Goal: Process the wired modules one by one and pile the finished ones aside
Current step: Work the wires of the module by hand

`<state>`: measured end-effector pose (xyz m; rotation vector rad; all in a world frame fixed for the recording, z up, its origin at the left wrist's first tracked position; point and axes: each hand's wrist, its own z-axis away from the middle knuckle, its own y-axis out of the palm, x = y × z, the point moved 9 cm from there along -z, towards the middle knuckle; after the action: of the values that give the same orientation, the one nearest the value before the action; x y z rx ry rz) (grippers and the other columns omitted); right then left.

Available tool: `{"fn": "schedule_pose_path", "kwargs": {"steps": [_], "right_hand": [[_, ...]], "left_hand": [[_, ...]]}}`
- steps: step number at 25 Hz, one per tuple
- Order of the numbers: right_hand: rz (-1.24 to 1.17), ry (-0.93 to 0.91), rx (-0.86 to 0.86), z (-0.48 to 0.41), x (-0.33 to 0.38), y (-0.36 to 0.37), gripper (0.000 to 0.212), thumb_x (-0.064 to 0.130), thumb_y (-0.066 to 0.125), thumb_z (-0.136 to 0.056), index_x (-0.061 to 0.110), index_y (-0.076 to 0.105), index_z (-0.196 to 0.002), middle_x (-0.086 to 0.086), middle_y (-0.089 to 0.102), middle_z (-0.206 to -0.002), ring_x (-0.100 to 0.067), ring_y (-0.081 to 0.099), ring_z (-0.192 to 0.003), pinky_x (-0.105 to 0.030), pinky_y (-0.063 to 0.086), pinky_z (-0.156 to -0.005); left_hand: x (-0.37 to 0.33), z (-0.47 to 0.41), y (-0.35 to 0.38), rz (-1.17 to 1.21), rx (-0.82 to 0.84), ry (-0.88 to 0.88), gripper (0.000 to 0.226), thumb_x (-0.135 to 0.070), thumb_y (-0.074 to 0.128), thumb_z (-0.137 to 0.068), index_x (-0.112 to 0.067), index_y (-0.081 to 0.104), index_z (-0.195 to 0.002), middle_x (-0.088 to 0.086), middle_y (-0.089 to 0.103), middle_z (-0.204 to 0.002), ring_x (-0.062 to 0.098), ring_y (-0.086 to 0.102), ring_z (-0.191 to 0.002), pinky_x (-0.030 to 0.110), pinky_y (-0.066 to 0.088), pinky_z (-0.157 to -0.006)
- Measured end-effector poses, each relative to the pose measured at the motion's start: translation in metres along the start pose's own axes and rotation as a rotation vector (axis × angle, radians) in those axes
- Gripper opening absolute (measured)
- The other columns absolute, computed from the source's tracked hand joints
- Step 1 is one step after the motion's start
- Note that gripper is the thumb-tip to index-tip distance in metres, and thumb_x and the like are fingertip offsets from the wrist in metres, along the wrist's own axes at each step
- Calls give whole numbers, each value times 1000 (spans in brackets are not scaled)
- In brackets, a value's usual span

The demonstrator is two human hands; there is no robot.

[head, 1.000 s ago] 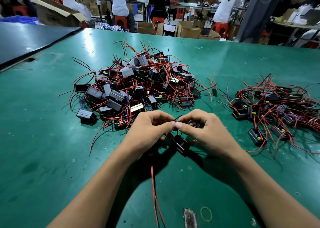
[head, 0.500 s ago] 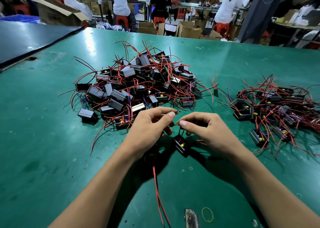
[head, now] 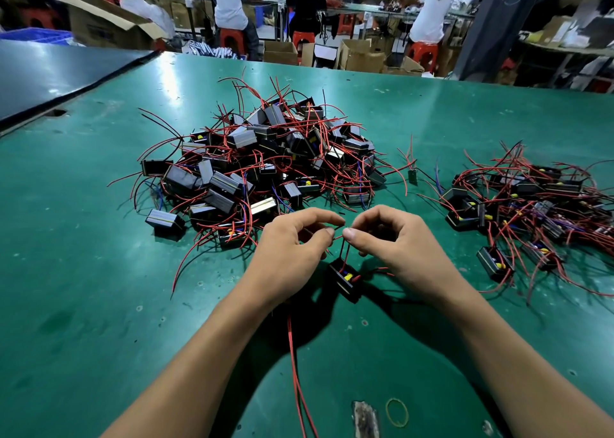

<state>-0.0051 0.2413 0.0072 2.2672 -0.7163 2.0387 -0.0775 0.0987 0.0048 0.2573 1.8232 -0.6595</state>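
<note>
1. Wired module (head: 345, 279): black casing, with a yellow part and red wire showing in its open top; it sits low between the two hands, directly in front of the person; whether it touches the green table (head: 83, 271) or hangs by its wires cannot be told.
2. Thin leads (head: 344, 254): they rise from the module to the fingertips; a short red stretch spans the gap between the hands; a long red pair (head: 295, 364) trails back toward the person.
3. Left hand (head: 292, 248): fingers curled, thumb and forefinger pinching one end of the red stretch.
4. Right hand (head: 395, 244): fingers curled likewise, thumb and forefinger pinching the other end.
5. Change: a second ago the fingertips were pressed together over the leads; they now stand slightly apart, with wire drawn out between them; the module has hardly shifted; judged, the lead work is midway and this piece is not ready to be set aside.
6. Large heap (head: 265, 165): tangled modules just beyond the hands; probably unprocessed stock; unaltered.
7. Smaller pile (head: 531, 205): well apart to the right, open tops with yellow parts; probably the finished lot; nothing added.
8. Sundries: stray small part (head: 412, 175) between the piles; rubber band (head: 396, 412) near the table edge; people seated at benches behind.
</note>
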Motion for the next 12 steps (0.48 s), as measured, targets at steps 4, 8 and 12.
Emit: {"fn": "schedule_pose_path", "kwargs": {"steps": [4,8,12], "right_hand": [[51,-33,-23,-2,1,-2,9,19,79,-85,21,70,-90,7,69,-74,-9,59,-64,-20,49,-59],[84,-60,-13,-1,2,-2,6,23,79,-85,24,74,-87,9,68,-70,-9,53,-61,-22,43,-58],[73,-74,-21,0,5,-3,4,22,79,-85,21,75,-86,9,67,-68,-7,53,-60,-19,41,-57]], "left_hand": [[-1,0,-2,-53,-15,19,22,-13,61,-93,-27,77,-97,-12,69,-72,5,63,-66,21,51,-64],[-2,1,-2,-72,-11,26,17,-16,63,-92,-25,76,-95,-10,71,-75,11,65,-71,27,54,-67],[-5,2,-2,-54,5,33,12,-18,67,-90,-25,77,-94,-14,70,-72,2,63,-67,16,49,-62]]}}
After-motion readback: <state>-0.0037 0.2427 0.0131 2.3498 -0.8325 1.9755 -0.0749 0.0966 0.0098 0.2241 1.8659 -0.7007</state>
